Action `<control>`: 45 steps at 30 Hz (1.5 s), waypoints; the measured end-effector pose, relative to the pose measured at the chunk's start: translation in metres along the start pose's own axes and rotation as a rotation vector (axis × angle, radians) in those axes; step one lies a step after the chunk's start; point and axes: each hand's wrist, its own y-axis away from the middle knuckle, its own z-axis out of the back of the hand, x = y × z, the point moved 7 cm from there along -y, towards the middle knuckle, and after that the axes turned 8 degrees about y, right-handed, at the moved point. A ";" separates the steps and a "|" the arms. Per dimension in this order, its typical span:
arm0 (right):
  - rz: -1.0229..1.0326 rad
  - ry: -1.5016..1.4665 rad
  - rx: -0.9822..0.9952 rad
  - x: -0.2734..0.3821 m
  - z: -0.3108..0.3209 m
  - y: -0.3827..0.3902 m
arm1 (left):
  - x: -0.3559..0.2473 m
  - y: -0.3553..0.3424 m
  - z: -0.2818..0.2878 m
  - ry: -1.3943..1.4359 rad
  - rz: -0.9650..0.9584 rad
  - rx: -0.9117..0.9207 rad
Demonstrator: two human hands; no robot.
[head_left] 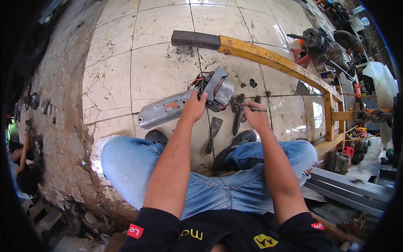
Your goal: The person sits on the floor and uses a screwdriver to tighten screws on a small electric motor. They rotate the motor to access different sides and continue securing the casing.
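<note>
My left hand is closed on a grey metal machine that lies slantwise on the tiles. It has a long rounded housing with an orange label, a blocky end toward the right and loose wires near my fingers. My right hand, just right of the machine, is pinched around a thin dark metal rod. Beside it lie a dark flat metal bar and a short dark piece, partly hidden by the hand. A scraper with a wide blade rests between my feet.
A yellow steel beam with a dark end stretches above the floor from far middle to right. Small dark parts lie on the tiles. A greasy mechanical assembly stands far right, metal channels near right. Another person is at far left.
</note>
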 end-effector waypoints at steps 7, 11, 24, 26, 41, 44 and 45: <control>0.068 -0.055 0.051 0.044 -0.043 0.017 | 0.009 0.014 0.003 0.005 0.045 0.031; 0.038 0.185 -0.049 0.000 0.004 0.014 | 0.007 0.015 -0.002 -0.002 0.024 0.000; 0.052 -0.155 -0.104 -0.003 0.010 0.000 | 0.011 0.000 -0.003 0.007 0.021 0.010; 0.059 -0.279 -0.076 0.031 -0.011 0.004 | 0.016 -0.002 -0.001 0.013 0.033 0.010; 0.093 -0.313 0.000 0.045 -0.049 -0.017 | 0.009 0.002 -0.004 0.059 -0.002 0.020; 0.126 0.171 -0.029 0.019 -0.005 -0.019 | 0.006 0.005 0.000 0.039 -0.017 -0.012; 0.150 0.337 -0.076 0.014 0.006 -0.022 | 0.007 0.003 0.001 0.049 -0.011 -0.009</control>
